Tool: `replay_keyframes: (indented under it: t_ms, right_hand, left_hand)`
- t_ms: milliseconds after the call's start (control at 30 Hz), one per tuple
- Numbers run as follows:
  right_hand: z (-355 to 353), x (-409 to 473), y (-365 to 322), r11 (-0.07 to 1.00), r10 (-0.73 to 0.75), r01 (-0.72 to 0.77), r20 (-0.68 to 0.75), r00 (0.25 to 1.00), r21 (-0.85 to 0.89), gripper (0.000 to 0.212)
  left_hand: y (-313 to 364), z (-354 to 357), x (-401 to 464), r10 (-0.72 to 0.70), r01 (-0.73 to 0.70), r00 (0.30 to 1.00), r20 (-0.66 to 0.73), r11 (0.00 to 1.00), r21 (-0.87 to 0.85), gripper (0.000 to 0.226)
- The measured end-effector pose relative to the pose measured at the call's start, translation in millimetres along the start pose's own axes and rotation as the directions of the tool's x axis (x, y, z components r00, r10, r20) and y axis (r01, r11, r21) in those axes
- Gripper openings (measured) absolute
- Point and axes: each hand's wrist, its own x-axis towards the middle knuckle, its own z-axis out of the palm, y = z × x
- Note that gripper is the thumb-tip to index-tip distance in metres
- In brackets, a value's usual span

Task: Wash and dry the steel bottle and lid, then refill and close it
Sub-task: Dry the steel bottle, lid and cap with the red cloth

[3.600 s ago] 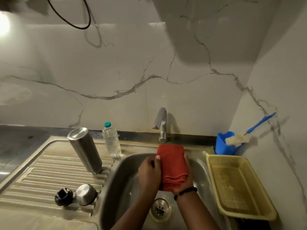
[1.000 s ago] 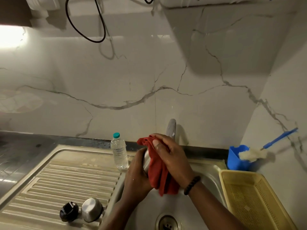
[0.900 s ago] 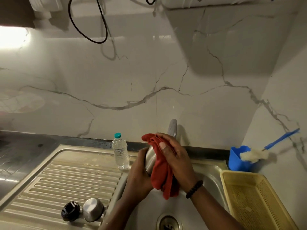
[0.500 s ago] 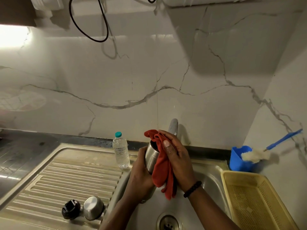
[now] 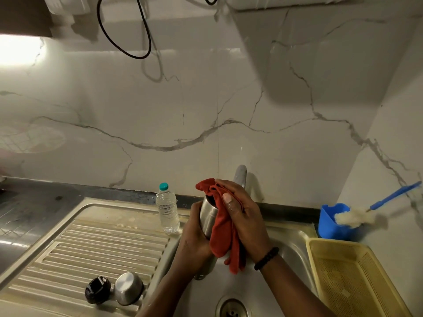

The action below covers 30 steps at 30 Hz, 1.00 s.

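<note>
Above the sink basin (image 5: 290, 243), my left hand (image 5: 194, 239) grips the steel bottle (image 5: 207, 217), upright with its open mouth at the top. My right hand (image 5: 242, 213) presses a red cloth (image 5: 223, 236) against the bottle's right side and over its rim. The cloth hangs down past the bottle. On the ribbed drainboard (image 5: 91, 243) at the lower left lie the steel cap (image 5: 128, 288) and a black inner lid (image 5: 97, 289), side by side.
A clear plastic water bottle (image 5: 167, 209) with a teal cap stands at the drainboard's back edge. The tap (image 5: 239, 176) rises behind my hands. A blue holder (image 5: 332, 221) with a bottle brush (image 5: 357, 216) and a yellow basket (image 5: 352, 275) sit to the right. The drain (image 5: 232, 308) lies below.
The bottle left the drainboard and now sits in my left hand over the sink. In the last second the bottle's mouth came into view and my right hand slid the cloth along its side.
</note>
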Motion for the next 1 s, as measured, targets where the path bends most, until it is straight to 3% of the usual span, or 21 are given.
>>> replay_keyframes:
  t_ms: [233,367,500,600,700,800,867,933,1000]
  right_hand:
    - [-1.3,-0.4,-1.2,0.999,-0.010,0.009,0.034,0.999,0.032,0.048]
    - [3.4,-5.8,-0.2,0.995,-0.005,0.003,0.017,1.000,0.101,0.066]
    - [6.3,-12.3,4.1,0.986,-0.003,-0.001,0.023,1.000,0.168,0.059]
    - [10.1,-16.0,7.0,0.994,-0.026,0.024,0.026,0.999,0.107,0.056]
    - [18.1,-18.1,7.8,0.985,-0.137,0.141,0.049,0.989,-0.103,0.058]
    - [22.4,-21.7,11.7,0.926,-0.186,0.222,0.142,0.972,-0.307,0.063]
    - [21.2,-27.9,20.3,0.895,-0.184,0.261,0.234,0.955,-0.362,0.062]
    - [17.4,-38.9,30.9,0.901,-0.148,0.256,0.307,0.940,-0.350,0.061]
    - [12.0,-51.3,40.4,0.918,-0.092,0.220,0.363,0.927,-0.331,0.061]
  left_hand:
    - [-5.8,-10.1,7.6,-0.068,0.072,0.995,0.071,0.996,-0.061,0.070]
    - [-2.2,-13.9,5.7,-0.133,0.160,0.979,0.153,0.970,-0.181,0.074]
    - [2.2,-11.2,4.3,-0.221,0.273,0.959,0.180,0.893,-0.359,0.056]
    - [-1.1,-3.5,6.9,-0.310,0.317,0.947,0.082,0.865,-0.389,0.065]
    - [-5.8,3.7,13.1,-0.330,0.292,0.941,-0.075,0.904,-0.313,0.073]
    - [-7.2,5.0,16.9,-0.288,0.249,0.943,-0.168,0.944,-0.218,0.049]
    - [-0.9,1.2,19.5,-0.322,0.229,0.922,-0.214,0.900,-0.370,0.053]
    - [4.2,-9.4,25.0,-0.347,0.194,0.919,-0.187,0.811,-0.553,0.074]
    - [9.3,-18.6,30.6,-0.393,0.173,0.892,-0.224,0.754,-0.634,0.081]
